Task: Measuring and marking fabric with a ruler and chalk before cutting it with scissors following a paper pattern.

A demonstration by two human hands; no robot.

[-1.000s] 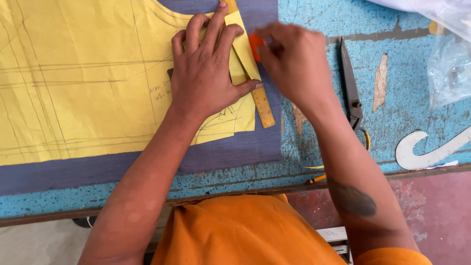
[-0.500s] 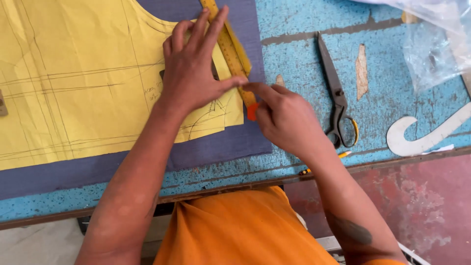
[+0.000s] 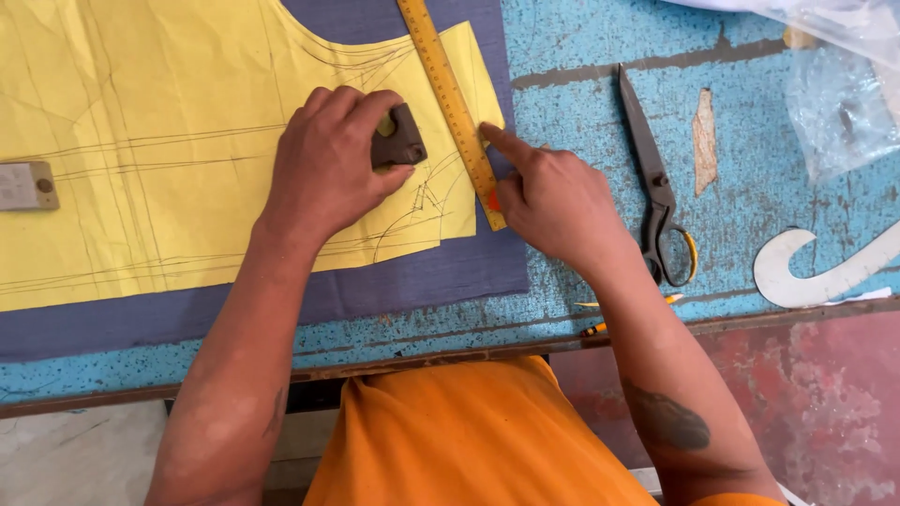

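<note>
Left hand (image 3: 328,164) lies palm-down on the yellow paper pattern sheet (image 3: 159,141), fingers curled over a small dark block-shaped weight (image 3: 398,139) and gripping it from the left; thumb sits under its near edge. The weight rests on the paper just left of the ruler.

Right hand (image 3: 553,201) has its index finger stretched out, the tip pressing the right edge of the yellow wooden ruler (image 3: 450,98). The other fingers are loosely folded with a bit of orange chalk (image 3: 493,199) showing between them at the ruler's near end (can't tell how firmly it's pinched).

Pattern sheet: pale yellow, creased, covered in pencil lines, with straight runs across it and curved arcs near the weight, plus a concave cutout along its far edge. It lies on a grey-purple cloth (image 3: 422,272) that shows along the near and right margins. The ruler runs diagonally from the far edge down to the sheet's right corner.

All of it sits on a blue speckled worktable (image 3: 581,56). Right of the hands: dark steel scissors with yellow-lined handles (image 3: 656,178), blades pointing far. Further right, a white curved template (image 3: 816,272) and clear plastic bag (image 3: 839,103). A small grey rectangular block (image 3: 26,185) sits at the sheet's left end.
</note>
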